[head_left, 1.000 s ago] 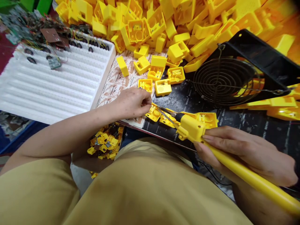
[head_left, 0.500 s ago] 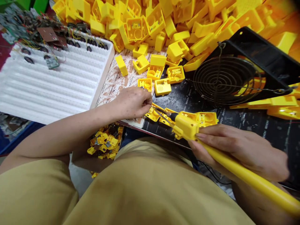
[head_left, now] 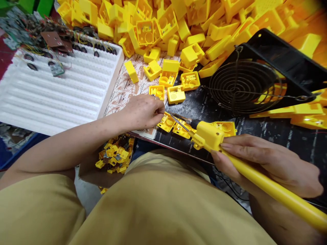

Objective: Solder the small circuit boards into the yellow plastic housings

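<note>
In my right hand (head_left: 265, 160) is a yellow soldering iron (head_left: 208, 134), its long handle running toward the lower right. Its metal tip and a thin metal tube beside it point left, over a short row of open yellow plastic casings along the bench's near edge. The tip is just above the leftmost casing (head_left: 166, 123) and the casing beside it (head_left: 181, 129). My left hand (head_left: 145, 110) is closed in a pinch at that leftmost casing's upper left corner; what lies between its fingertips is hidden. Behind the iron, another casing (head_left: 227, 128) ends the row on the right.
Loose yellow casings (head_left: 176, 94) lie beyond my hands, before a large heap (head_left: 166, 23). A black fan (head_left: 237, 86) leans at the right. On the left, a white foam tray (head_left: 58, 92) bears circuit boards and small round wired parts. Below the bench, a box (head_left: 89, 173) holds yellow pieces.
My right hand has drawn the soldering iron slightly to the right, so its tip is farther from my left fingers. My left hand has stayed in its pinch at the leftmost casing.
</note>
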A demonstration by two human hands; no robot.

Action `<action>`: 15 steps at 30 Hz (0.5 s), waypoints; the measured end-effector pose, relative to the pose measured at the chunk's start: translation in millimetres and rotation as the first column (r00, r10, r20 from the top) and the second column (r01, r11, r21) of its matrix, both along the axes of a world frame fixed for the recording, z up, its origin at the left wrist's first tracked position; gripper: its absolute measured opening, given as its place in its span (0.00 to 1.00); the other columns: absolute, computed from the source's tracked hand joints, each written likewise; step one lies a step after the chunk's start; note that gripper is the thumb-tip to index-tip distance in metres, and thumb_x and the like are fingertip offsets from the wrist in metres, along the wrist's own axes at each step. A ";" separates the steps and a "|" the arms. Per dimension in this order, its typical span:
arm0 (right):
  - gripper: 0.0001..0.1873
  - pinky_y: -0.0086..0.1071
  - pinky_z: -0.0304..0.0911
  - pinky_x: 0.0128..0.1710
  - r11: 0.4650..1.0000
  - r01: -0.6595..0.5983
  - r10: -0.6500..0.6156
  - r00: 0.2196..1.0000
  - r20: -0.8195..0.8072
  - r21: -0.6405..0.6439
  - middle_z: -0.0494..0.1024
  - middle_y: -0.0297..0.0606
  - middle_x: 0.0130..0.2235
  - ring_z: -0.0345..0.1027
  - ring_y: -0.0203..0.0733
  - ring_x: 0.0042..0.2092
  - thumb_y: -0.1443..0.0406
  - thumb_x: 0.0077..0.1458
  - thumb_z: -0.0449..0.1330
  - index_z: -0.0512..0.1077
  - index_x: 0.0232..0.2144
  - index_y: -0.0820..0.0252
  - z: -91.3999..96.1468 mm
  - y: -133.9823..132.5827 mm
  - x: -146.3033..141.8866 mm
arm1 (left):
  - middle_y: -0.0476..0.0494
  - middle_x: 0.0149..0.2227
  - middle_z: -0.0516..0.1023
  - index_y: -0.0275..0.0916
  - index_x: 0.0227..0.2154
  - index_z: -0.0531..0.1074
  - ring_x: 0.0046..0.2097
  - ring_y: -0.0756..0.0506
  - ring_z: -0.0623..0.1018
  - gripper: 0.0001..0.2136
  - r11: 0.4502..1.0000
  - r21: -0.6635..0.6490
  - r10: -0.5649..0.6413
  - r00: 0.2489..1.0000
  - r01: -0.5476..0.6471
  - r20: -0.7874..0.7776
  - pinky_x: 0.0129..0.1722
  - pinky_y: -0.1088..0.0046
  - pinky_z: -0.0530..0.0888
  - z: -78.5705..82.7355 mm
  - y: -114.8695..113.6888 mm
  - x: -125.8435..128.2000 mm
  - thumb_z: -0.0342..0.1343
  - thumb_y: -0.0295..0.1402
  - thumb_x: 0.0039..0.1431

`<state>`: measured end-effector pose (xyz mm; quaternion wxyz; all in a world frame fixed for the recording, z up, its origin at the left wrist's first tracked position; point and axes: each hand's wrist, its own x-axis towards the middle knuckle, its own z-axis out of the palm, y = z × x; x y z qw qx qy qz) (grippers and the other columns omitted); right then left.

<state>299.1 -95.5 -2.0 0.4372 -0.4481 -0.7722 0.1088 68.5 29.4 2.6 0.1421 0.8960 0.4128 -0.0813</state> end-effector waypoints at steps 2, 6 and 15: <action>0.08 0.23 0.70 0.25 1.000 0.014 -0.014 1.000 -0.003 -0.026 0.75 0.31 0.28 0.71 0.32 0.27 0.70 0.52 0.65 0.69 0.33 0.56 -1.7 -1.3 -0.6 | 0.44 0.30 0.79 0.37 0.33 0.78 0.34 0.45 0.76 0.11 1.000 0.004 -0.010 1.000 0.010 -0.004 0.33 0.71 0.67 0.1 -0.6 -0.1 0.49 0.32 0.55; 0.03 0.24 0.72 0.29 0.996 0.000 0.005 0.999 0.054 -0.090 0.76 0.33 0.28 0.72 0.33 0.29 0.66 0.57 0.62 0.70 0.31 0.56 -5.1 -2.3 -5.1 | 0.43 0.31 0.79 0.37 0.33 0.78 0.35 0.44 0.77 0.11 1.000 0.005 -0.010 1.000 0.011 -0.003 0.34 0.70 0.67 -0.1 -1.0 -0.4 0.49 0.32 0.55; 0.04 0.22 0.68 0.22 0.988 -0.088 0.107 0.982 0.153 -0.124 0.77 0.30 0.30 0.71 0.31 0.26 0.61 0.56 0.63 0.73 0.35 0.51 1.5 1.7 25.8 | 0.44 0.31 0.79 0.37 0.33 0.77 0.36 0.43 0.78 0.11 1.000 0.011 -0.015 1.000 0.014 0.005 0.34 0.70 0.68 -1.9 -1.0 0.2 0.50 0.32 0.54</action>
